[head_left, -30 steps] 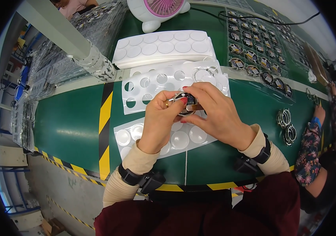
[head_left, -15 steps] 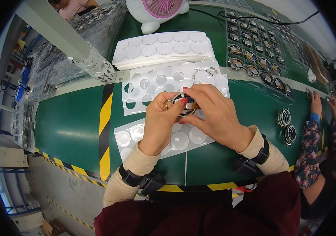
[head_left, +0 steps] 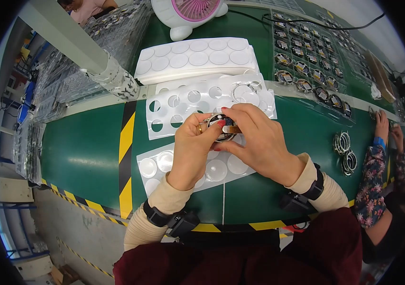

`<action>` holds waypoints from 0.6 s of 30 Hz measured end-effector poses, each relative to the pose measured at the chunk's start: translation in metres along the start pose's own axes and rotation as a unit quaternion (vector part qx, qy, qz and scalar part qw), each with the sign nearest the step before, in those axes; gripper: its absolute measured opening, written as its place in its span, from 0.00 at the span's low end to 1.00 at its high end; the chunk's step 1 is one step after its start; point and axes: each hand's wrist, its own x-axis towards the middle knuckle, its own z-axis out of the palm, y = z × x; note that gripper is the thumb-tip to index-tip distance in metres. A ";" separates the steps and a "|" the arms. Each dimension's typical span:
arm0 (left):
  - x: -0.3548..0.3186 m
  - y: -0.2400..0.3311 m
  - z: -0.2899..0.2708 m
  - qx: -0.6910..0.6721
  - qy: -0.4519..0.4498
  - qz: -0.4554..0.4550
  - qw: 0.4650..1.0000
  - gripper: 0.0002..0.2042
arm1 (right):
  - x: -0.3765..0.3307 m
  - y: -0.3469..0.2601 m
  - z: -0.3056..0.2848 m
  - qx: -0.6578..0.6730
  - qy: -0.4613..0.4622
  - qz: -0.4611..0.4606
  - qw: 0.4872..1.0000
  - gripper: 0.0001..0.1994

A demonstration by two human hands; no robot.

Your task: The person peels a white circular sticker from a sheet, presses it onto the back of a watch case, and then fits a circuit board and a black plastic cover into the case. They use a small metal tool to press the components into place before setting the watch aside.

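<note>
Both my hands meet over the green table and close around a small round electronic part (head_left: 223, 137) with a metal rim and a dark inside. My left hand (head_left: 188, 147) grips its left side, the thumb pressing on its upper face. From the right, my right hand (head_left: 269, 142) pinches its rim between thumb and fingers. A short brown strip with a pale end (head_left: 231, 129) shows across the part, beside my left thumb. Fingers cover much of the rest. Beneath my hands lies a sheet of clear round stickers (head_left: 216, 170); behind them is a white sheet with punched-out circles (head_left: 183, 101).
A stack of white sticker sheets (head_left: 188, 49) lies farther back, before a white-and-pink fan (head_left: 180, 33). Several metal rings (head_left: 342, 143) stand to the right. Clear trays of round parts (head_left: 302, 67) fill the back right. A post (head_left: 72, 42) rises at left. A co-worker's sleeve (head_left: 371, 187) is at right.
My hands keep their grip on the round part, with only a slight shift of the right fingers. At the far right, another person's hand has moved a little.
</note>
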 end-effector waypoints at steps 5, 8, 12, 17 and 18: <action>0.000 0.000 -0.002 0.007 -0.002 0.001 1.000 0.07 | 0.000 -0.001 0.000 0.000 -0.001 0.000 1.000 0.28; -0.002 0.004 0.006 -0.013 0.025 -0.009 1.000 0.09 | -0.001 0.000 0.001 0.003 0.003 0.001 1.000 0.28; -0.003 0.000 0.006 0.019 0.017 0.029 0.999 0.09 | -0.003 -0.002 0.003 0.003 0.013 0.004 1.000 0.29; -0.004 0.002 0.006 0.037 0.012 0.028 0.999 0.08 | -0.002 -0.002 0.003 0.027 0.015 0.015 0.999 0.28; -0.003 0.002 0.004 0.033 -0.005 0.030 0.999 0.07 | -0.001 -0.002 0.002 0.040 0.007 0.020 0.999 0.28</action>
